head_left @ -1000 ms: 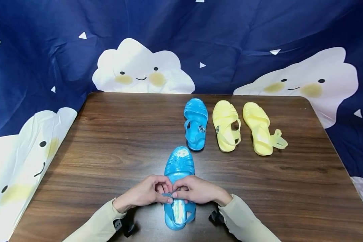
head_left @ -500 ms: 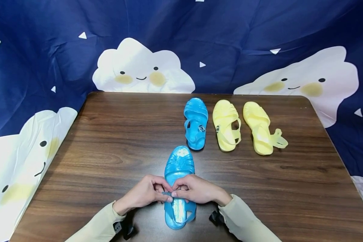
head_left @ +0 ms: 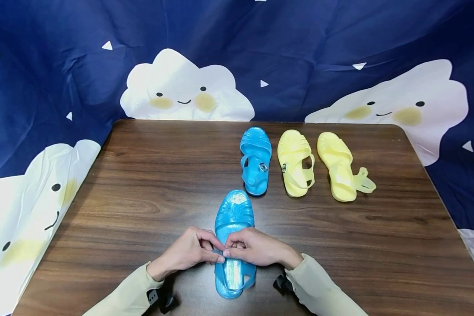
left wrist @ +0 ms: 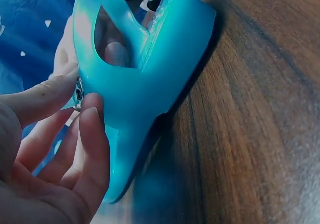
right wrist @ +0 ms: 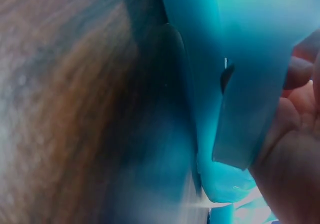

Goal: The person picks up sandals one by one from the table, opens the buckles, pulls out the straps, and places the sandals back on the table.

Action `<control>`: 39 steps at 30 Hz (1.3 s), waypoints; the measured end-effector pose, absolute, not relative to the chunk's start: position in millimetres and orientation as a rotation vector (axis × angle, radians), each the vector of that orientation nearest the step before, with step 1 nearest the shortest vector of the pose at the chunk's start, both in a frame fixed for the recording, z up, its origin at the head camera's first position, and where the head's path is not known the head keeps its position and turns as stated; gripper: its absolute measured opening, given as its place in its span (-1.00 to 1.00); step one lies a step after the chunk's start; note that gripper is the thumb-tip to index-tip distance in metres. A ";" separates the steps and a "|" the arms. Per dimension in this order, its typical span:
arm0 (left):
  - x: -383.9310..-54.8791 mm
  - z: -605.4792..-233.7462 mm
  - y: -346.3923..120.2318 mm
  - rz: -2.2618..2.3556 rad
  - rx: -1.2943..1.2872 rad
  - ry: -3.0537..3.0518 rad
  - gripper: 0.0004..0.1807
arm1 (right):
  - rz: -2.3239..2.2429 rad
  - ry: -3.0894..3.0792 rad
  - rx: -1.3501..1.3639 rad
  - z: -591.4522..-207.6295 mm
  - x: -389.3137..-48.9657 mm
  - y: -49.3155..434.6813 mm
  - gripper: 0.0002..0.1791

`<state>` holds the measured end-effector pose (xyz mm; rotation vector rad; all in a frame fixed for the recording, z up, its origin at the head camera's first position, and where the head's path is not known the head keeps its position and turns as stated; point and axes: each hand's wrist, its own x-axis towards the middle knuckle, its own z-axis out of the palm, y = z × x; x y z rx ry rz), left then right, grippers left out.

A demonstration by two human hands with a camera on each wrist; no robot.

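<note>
A glossy blue sandal [head_left: 235, 213] lies toe-away at the table's near edge. My left hand [head_left: 185, 249] comes in from its left side and pinches the ankle strap at the metal buckle [left wrist: 79, 91], between thumb and fingers. From the right, my right hand [head_left: 260, 248] reaches across the sandal and pinches the strap at the same spot, fingertips meeting the left ones. In the right wrist view the blue strap [right wrist: 252, 109] hides most of the right fingers. Whether the strap end sits inside the buckle is hidden by the fingers.
Beyond the hands stand another blue sandal [head_left: 256, 145], a yellow sandal [head_left: 294, 145] with its strap buckled, and a second yellow sandal [head_left: 333, 151] whose strap lies loose to the right. All rest on the brown wooden table [head_left: 154, 175], with a blue cloud-patterned cloth [head_left: 292, 35] behind.
Both hands stay at the buckle with only slight fingertip movement. The left fingers shift a little, and the sandals remain in place.
</note>
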<state>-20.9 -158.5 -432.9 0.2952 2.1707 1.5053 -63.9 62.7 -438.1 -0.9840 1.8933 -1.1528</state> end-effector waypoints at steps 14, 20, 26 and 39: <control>-18.2 -434.1 -159.2 1.488 0.322 2.237 -0.87 | -1.111 1.964 -0.998 -437.1 -60.1 60.5 -0.79; -16.8 -433.6 -159.2 1.447 0.363 2.313 -0.91 | -1.053 2.023 -0.982 -431.7 -57.7 58.4 -0.78; -13.5 -428.5 -156.6 1.388 0.460 2.413 -0.88 | -0.952 2.155 -1.030 -416.0 -51.5 56.6 -0.78; -10.9 -431.5 -156.8 1.389 0.680 2.531 -0.88 | -1.005 2.028 -1.046 -424.0 -58.2 59.0 -0.75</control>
